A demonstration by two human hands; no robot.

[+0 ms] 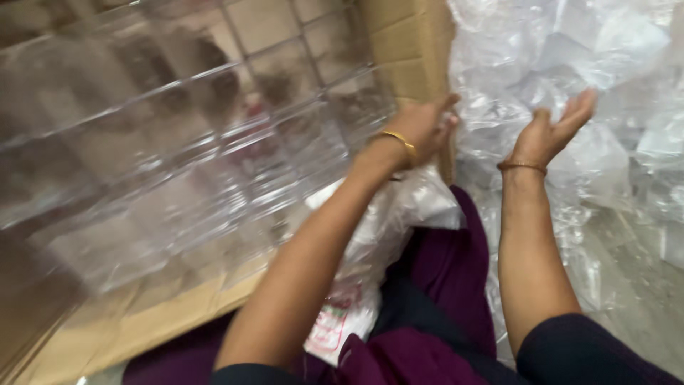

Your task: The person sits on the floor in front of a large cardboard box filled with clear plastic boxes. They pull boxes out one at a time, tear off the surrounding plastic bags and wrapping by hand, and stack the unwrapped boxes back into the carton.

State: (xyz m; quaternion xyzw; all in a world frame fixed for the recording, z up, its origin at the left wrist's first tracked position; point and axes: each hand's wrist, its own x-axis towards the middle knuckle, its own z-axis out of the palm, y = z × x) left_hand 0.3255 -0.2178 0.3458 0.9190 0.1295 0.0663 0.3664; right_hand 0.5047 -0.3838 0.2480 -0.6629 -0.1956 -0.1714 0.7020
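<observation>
Grey floor down here, purple clothing across the lap with a white printed bag lying on it. Left hand is touching the edge of the cardboard box, can't tell its grip. Right hand is spread open, palm up, against crumpled clear plastic wrap. Clear plastic trays sit left.

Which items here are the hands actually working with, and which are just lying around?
In hand:
- left hand on the brown cardboard box edge
- right hand, open, at the heap of clear crinkled plastic bags

Lying about:
- clear plastic divided tray
- white printed plastic bag on the lap
</observation>
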